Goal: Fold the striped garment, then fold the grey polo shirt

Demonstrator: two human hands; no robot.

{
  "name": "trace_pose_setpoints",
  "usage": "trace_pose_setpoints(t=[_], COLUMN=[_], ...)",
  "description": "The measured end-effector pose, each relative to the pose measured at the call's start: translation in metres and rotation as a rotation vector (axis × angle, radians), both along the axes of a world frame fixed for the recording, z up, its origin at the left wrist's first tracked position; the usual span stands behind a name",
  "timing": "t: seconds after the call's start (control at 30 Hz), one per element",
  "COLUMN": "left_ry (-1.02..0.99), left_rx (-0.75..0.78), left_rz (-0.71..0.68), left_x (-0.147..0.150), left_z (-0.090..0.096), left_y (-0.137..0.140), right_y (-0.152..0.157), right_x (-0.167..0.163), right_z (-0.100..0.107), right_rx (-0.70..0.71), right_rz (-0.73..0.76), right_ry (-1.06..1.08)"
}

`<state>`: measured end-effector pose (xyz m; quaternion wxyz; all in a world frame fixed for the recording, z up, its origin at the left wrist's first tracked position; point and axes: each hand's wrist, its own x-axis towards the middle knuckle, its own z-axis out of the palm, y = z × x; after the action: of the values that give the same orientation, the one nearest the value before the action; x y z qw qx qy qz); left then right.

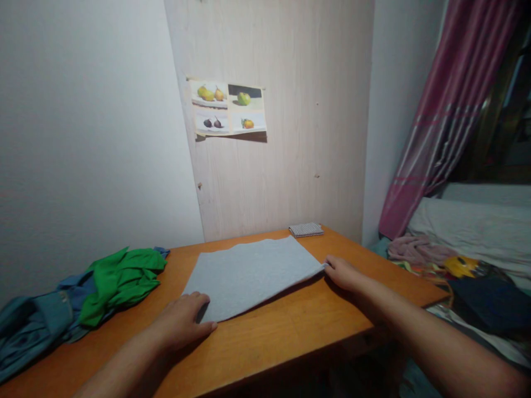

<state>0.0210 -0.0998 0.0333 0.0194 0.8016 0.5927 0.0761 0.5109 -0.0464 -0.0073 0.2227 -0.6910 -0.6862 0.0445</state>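
Note:
A light grey piece of cloth [253, 275], flat and smooth, is spread over the orange-brown wooden table [265, 337]. At the cloth's near right corner, my right hand [339, 273] pinches the edge between thumb and fingers, and that corner is raised slightly off the wood. My left hand [188, 316] rests by the near left corner, its thumb apart from the fingers and touching the cloth's edge. Beyond the far right corner lies a small folded black-and-white checked cloth [306, 230].
A crumpled green garment [124, 276] and blue-grey clothes [37, 326] are heaped on the table's left. A wall stands behind, bearing a fruit picture sheet [228, 109]. Right of the table are a bed with piled clothes [423, 251] and a pink curtain [431, 121].

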Motion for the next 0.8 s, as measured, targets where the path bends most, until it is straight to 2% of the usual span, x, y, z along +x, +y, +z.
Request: trace_pose_setpoints(t=[0.07,0.17,0.3,0.43,0.53,0.7,0.8], left_ry=[0.034,0.055,0.062,0.105,0.117,0.140,0.140], left_rx=[-0.025,-0.029,0.056,0.119,0.119,0.165,0.202], left_rz=[-0.023,-0.002,0.030,0.066,0.109,0.165,0.167], left_x=[-0.001,-0.003,-0.003,-0.002,-0.004,-0.013,-0.022], left_z=[-0.004,-0.009,-0.015,-0.020,-0.019,-0.021,-0.027], left_y=[0.002,0.001,-0.002,-0.002,0.000,0.005,0.011], right_y=[0.004,0.010,0.022,0.033,0.037,0.036,0.036], right_x=[-0.005,-0.015,-0.024,-0.024,-0.025,-0.025,-0.025], right_z=[-0.001,0.001,0.020,0.051,0.070,0.087,0.090], right_rx=[0.020,0.060,0.069,0.072,0.098,0.077,0.068], right_rz=[-0.019,-0.079,-0.086,0.016,0.040,0.065,0.068], right_ry=[0.076,0.316,0.601,0.676,0.746,0.642,0.664])
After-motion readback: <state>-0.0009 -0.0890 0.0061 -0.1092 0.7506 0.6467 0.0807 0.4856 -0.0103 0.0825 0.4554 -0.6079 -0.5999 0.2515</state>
